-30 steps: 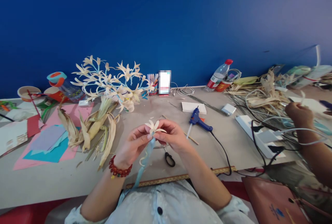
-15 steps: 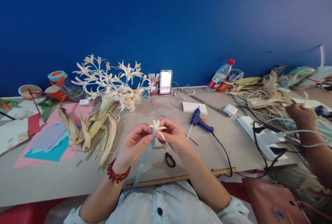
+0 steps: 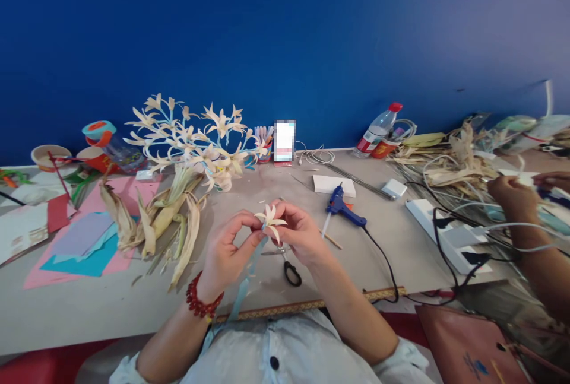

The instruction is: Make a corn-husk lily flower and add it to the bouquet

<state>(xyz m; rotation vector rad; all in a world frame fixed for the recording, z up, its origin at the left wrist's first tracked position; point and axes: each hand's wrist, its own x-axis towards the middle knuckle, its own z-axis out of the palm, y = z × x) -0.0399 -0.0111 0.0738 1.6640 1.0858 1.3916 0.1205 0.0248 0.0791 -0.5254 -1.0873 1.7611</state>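
Between my two hands, low in the middle of the head view, is a small cream-coloured flower (image 3: 270,221) with pointed petals, like corn husk. My right hand (image 3: 301,234) pinches it from the right side. The thumb and fingers of my left hand (image 3: 231,247) close on a light blue ribbon-like strip (image 3: 241,296) just under the petals. That strip hangs down toward my lap. The flower's stem is mostly hidden by my fingers. Below them lie scissors (image 3: 292,274) with black handles. A bunch of similar flowers on blue stems (image 3: 196,135) stands behind, to the left.
A blue glue gun (image 3: 345,206) rests right of my hands, its cord trailing to the table edge. Corn husks (image 3: 164,212) and coloured paper (image 3: 80,265) lie left. A power strip (image 3: 445,241), a bottle (image 3: 378,129) and a co-worker's hands (image 3: 514,194) are at right.
My left hand has shifted slightly, with the blue strip moving along with it, and the flower is turned a little. At right, the co-worker's second hand has come into view.
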